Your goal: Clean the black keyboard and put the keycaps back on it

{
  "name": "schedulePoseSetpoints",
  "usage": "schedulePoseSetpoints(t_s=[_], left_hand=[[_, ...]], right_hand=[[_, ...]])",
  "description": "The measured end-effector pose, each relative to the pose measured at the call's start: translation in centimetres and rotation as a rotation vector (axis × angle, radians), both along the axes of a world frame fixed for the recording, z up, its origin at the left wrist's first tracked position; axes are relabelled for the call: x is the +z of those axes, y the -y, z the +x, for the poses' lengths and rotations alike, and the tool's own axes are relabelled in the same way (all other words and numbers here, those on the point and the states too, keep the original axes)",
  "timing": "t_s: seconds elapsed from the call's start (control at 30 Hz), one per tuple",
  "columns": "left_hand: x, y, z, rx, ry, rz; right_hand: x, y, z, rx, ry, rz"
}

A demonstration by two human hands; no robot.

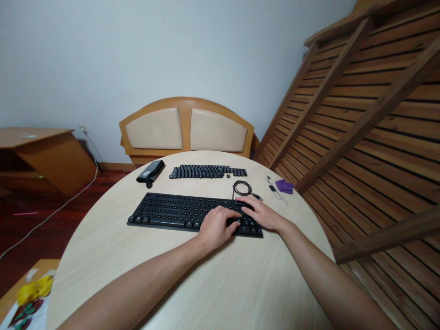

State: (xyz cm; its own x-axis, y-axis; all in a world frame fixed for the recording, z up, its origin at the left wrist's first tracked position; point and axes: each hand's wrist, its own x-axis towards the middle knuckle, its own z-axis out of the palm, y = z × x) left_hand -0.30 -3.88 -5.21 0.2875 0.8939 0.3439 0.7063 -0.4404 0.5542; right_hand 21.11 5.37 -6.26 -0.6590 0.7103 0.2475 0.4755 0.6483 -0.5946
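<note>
A black keyboard [172, 211] lies across the round table, with many of its keycaps off and small key stems showing. The space bar and other front-row keys are still on it. Over its right part, my left hand [217, 225] is closed, thumb and forefinger pinched at a dark keycap that the fingers partly hide. My right hand [263, 213] rests on the keyboard's right end with its fingers stretched out and apart. Behind the keyboard, loose black keycaps [199, 172] stand in keyboard-like rows, with one single keycap [228, 176] slightly apart.
A coiled black cable [242, 188] sits behind my right hand. Farther right are a thin wire tool [275, 189] and a purple cloth [284, 186]. A dark folded pouch [150, 172] lies at the back left of the table [113, 256]. A slatted wooden panel [374, 114] leans on the right.
</note>
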Motion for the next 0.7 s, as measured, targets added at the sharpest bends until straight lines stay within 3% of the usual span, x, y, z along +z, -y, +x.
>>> schedulePoseSetpoints(t_s=[0.3,0.53,0.7], left_hand=[[-0.26,0.02,-0.05,-0.045,-0.028,0.057],[-0.40,-0.24,0.09,-0.002,-0.021,0.046],[-0.08,-0.21,-0.05,-0.064,-0.063,0.061]], right_hand=[[0.28,0.14,-0.19,0.009,0.012,0.017],[0.70,0.44,-0.34,0.047,0.031,0.047],[0.62,0.14,-0.18,0.094,0.033,0.036]])
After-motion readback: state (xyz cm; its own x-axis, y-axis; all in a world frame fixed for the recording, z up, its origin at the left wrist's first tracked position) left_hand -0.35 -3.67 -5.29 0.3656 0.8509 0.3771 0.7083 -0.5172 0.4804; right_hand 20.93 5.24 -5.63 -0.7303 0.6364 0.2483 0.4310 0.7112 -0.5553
